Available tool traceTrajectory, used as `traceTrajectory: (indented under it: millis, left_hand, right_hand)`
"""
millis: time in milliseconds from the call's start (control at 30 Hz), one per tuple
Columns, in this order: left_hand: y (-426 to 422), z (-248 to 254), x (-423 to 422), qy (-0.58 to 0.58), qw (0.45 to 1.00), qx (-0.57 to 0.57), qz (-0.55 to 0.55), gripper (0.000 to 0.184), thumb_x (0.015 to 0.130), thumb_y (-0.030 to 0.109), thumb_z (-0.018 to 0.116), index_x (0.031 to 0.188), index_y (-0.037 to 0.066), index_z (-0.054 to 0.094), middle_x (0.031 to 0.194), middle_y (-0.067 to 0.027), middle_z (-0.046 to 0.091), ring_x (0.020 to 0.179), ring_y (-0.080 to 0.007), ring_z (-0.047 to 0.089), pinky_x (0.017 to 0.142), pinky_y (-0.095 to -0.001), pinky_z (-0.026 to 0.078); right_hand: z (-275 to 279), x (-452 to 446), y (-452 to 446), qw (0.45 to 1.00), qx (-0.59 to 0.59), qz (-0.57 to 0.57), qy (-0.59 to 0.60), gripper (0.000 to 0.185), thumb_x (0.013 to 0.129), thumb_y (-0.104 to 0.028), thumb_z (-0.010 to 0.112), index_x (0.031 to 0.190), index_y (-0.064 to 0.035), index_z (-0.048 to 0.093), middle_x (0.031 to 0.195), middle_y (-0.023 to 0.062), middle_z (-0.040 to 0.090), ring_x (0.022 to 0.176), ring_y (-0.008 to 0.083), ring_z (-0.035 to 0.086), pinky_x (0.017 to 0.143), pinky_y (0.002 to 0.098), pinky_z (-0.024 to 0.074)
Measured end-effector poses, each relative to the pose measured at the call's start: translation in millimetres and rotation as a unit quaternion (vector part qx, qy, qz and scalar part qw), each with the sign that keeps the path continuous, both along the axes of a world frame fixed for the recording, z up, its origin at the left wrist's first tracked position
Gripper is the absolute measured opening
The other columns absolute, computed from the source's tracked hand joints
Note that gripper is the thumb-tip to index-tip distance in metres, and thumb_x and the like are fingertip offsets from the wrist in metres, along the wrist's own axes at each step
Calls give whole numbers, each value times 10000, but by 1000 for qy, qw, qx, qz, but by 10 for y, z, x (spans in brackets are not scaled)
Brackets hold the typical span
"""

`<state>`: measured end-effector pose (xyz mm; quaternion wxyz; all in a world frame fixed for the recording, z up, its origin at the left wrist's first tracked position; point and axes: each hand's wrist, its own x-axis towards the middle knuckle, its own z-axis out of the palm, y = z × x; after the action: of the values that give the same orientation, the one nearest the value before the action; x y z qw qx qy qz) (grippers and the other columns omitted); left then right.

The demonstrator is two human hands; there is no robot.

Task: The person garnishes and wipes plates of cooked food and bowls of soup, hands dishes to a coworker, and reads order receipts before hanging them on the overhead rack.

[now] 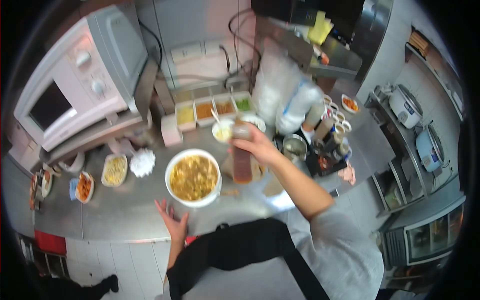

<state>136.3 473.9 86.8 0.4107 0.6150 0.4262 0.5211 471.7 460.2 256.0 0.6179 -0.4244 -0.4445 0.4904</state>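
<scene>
A white bowl (193, 178) full of brown soup with pieces in it stands on the steel counter (130, 210). Just right of the bowl, my right hand (257, 145) is wrapped round the upper part of a bottle (242, 165) with reddish-brown contents. The bottle is somewhat blurred and hides part of a brown board (258, 171) behind it. My left hand (172, 221) is below the bowl, near the counter's front edge, with fingers spread and holding nothing. A small white bowl (221, 131) with a spoon sits behind the bottle.
Condiment trays (204, 111) line the back. A microwave (75, 80) is on a raised shelf at left. Side dishes (114, 170) stand left of the soup. Plastic bags (285, 90), a metal pot (295, 145) and several bottles (325, 128) are at right. Another person's foot (114, 283) shows at lower left.
</scene>
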Motion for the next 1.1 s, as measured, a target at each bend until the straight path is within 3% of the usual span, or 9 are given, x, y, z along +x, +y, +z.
traceTrajectory:
  millis: [133,300,467,600,733,833,933,1033,1100]
  left_hand:
    - [8,-6,-18,16,1000,-19,6,1079,634,61,720,1445,83,9,1404,-226,239,1312,-343,267,1044,-474,281]
    - [-2,17,-19,41,999,-3,12,1036,664,130,709,1444,72,31,1395,-221,254,1295,-334,291,1015,-458,307]
    - [-9,-5,-19,36,999,-7,21,1006,682,138,690,1445,74,39,1389,-220,260,1294,-332,290,1007,-455,308]
    - [-18,-20,-28,30,999,4,35,991,690,143,683,1446,78,46,1386,-218,262,1286,-327,297,1000,-455,315]
    - [-30,-10,-23,36,998,4,47,985,692,138,679,1446,79,49,1382,-213,268,1274,-324,310,996,-450,321]
    - [-2,-58,-24,35,998,-5,51,962,706,120,661,1448,87,49,1380,-211,276,1266,-323,322,991,-442,330]
    - [22,-46,-12,28,998,-16,60,918,734,94,625,1450,102,49,1376,-212,284,1255,-325,337,985,-437,341]
    - [27,-42,-7,28,997,-19,67,874,763,75,587,1451,117,50,1372,-215,293,1247,-328,349,980,-439,348]
    - [17,-38,-10,26,997,-18,70,855,776,68,571,1452,123,50,1371,-218,297,1244,-329,353,979,-440,349]
  right_hand:
    - [220,603,-487,937,198,-276,-88,519,809,-110,636,1252,-59,372,1085,104,582,991,196,566,891,320,433]
    - [95,1484,-665,694,217,-584,-361,590,610,-60,799,1114,-61,493,1085,99,589,975,234,559,872,333,433]
    - [-295,2139,-496,637,28,-618,-460,612,576,-156,819,1084,-59,492,1065,186,585,1002,367,549,850,431,427]
    - [-686,2458,-388,684,-170,-612,-358,643,677,-204,745,1190,-45,392,1074,237,569,999,398,552,867,418,424]
    - [-756,2539,-370,715,-211,-590,-312,637,676,-192,724,1190,-1,399,1128,235,537,1068,382,518,921,417,397]
    - [-408,2187,-378,579,-60,-695,-422,580,696,-174,695,1181,-8,423,1184,221,481,1151,375,439,976,428,347]
    - [103,1463,-433,561,157,-667,-464,491,731,-134,652,1159,-10,446,1199,194,444,1169,352,395,981,440,324]
    - [-62,749,-362,728,203,-517,-401,378,772,-58,595,1121,-4,459,1149,158,464,1098,280,447,941,381,354]
    - [-467,351,-304,890,156,-266,-337,248,776,-38,612,1013,-43,537,952,71,551,884,178,548,761,306,455]
